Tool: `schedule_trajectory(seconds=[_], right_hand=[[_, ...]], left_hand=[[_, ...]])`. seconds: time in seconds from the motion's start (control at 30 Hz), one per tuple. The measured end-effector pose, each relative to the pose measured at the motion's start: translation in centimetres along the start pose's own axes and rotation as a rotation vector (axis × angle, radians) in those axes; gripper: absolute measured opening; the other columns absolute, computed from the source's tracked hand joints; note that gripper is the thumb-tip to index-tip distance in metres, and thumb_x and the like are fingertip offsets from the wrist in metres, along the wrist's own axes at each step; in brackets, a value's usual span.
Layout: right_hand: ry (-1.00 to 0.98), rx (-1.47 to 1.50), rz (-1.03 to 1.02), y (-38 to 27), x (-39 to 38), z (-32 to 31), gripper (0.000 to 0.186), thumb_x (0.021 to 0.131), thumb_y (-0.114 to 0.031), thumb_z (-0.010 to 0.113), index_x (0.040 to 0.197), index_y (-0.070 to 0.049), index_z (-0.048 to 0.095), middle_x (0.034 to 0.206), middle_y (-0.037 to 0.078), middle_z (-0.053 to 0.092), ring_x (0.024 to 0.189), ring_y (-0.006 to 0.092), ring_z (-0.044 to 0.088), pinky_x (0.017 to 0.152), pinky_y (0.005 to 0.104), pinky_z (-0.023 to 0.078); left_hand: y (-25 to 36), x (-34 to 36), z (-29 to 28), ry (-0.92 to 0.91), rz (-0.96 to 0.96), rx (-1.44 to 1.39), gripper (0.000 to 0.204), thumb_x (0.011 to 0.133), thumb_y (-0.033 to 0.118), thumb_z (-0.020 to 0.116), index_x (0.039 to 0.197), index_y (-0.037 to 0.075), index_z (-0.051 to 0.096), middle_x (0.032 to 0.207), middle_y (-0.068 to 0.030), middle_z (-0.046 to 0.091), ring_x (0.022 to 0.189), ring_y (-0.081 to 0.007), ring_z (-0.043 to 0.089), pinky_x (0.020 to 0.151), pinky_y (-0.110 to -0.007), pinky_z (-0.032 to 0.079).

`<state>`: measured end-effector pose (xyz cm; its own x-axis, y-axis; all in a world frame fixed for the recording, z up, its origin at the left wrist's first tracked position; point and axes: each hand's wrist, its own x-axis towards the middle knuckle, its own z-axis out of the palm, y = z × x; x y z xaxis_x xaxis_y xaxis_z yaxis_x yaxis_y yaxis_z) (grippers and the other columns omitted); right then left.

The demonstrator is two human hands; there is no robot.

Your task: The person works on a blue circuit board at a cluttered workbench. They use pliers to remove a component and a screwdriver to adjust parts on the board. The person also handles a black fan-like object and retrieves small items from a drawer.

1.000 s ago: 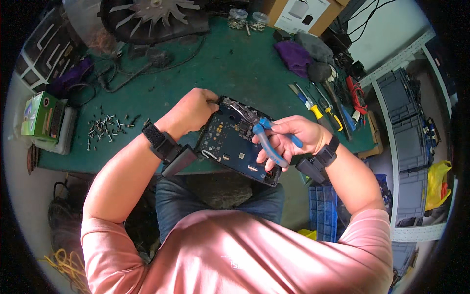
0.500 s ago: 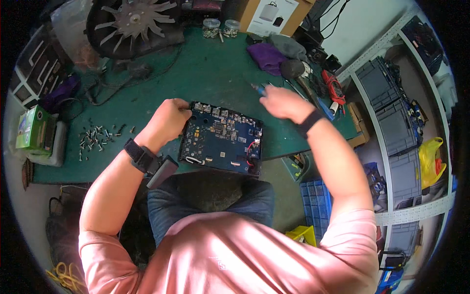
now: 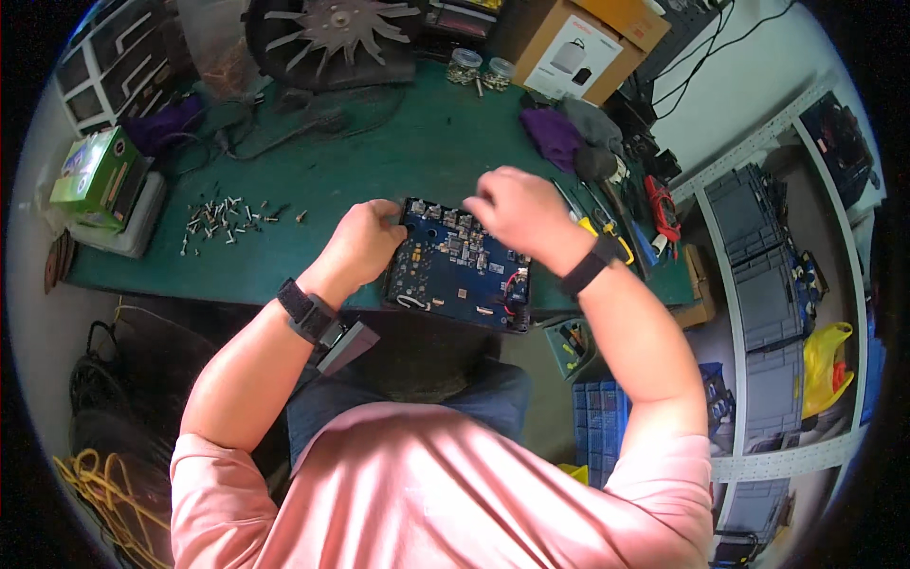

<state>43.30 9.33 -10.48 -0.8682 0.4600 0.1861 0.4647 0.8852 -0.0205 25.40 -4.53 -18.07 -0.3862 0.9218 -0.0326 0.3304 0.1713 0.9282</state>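
Note:
A dark, shallow case with a blue circuit board in it lies tilted at the bench's front edge. A red wire and small connectors show on its right side, metal sockets along its far edge. My left hand grips the case's far left corner, thumb and fingers closed on it. My right hand hovers over the far edge of the board with curled fingers. Whatever is between those fingers is hidden. Beside my right wrist lie a yellow-handled tool and several slim tools.
Loose screws lie scattered on the green bench at left, near a green box. Two screw jars, a bladed fan wheel and a cardboard box stand at the back. Grey crates fill the right shelf.
The head view has shifted, so the bench appears moved. My right hand has come left, over the board; the blue-handled tool it held no longer shows in it. My left hand keeps its grip.

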Motion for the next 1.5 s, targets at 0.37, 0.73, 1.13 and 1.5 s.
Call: schedule_trajectory(seconds=[0.37, 0.73, 1.13, 1.5], right_hand=[[-0.134, -0.13, -0.053, -5.4, 3.0, 1.7, 0.038, 0.093, -0.037, 0.057, 0.076, -0.004, 0.068, 0.079, 0.017, 0.068, 0.077, 0.0376, 0.067, 0.068, 0.0482, 0.053], [-0.164, -0.126, -0.046, -5.2, 3.4, 2.0, 0.034, 0.094, -0.032, 0.055, 0.082, -0.005, 0.071, 0.082, 0.019, 0.07, 0.08, 0.0375, 0.068, 0.071, 0.0478, 0.053], [-0.223, -0.152, -0.102, -5.1, 3.7, 2.0, 0.029, 0.094, -0.028, 0.055, 0.085, -0.004, 0.069, 0.089, 0.018, 0.069, 0.084, 0.037, 0.068, 0.075, 0.048, 0.053], [-0.148, -0.238, -0.245, -5.3, 3.4, 1.9, 0.012, 0.088, -0.013, 0.057, 0.096, -0.006, 0.061, 0.092, 0.017, 0.064, 0.084, 0.0364, 0.067, 0.071, 0.0445, 0.055]], left_hand=[[1.5, -2.2, -1.6, 0.08, 0.159, 0.214, 0.036, 0.082, 0.008, 0.064, 0.115, -0.005, 0.064, 0.1, -0.025, 0.068, 0.093, -0.0372, 0.067, 0.082, -0.039, 0.052], [-1.4, -7.7, 1.0, 0.38, 0.627, 0.231, 0.032, 0.075, 0.008, 0.075, 0.104, 0.0, 0.063, 0.1, -0.0159, 0.061, 0.094, -0.035, 0.057, 0.086, -0.042, 0.047], [-3.1, -6.7, 1.7, 0.37, 0.743, 0.441, 0.034, 0.076, 0.013, 0.074, 0.107, 0.002, 0.066, 0.109, -0.0099, 0.062, 0.105, -0.0285, 0.057, 0.092, -0.041, 0.046], [-3.0, -6.8, 1.7, 0.361, 0.746, 0.463, 0.027, 0.079, 0.015, 0.071, 0.103, 0.003, 0.069, 0.11, -0.0095, 0.061, 0.106, -0.0277, 0.057, 0.093, -0.04, 0.046]])
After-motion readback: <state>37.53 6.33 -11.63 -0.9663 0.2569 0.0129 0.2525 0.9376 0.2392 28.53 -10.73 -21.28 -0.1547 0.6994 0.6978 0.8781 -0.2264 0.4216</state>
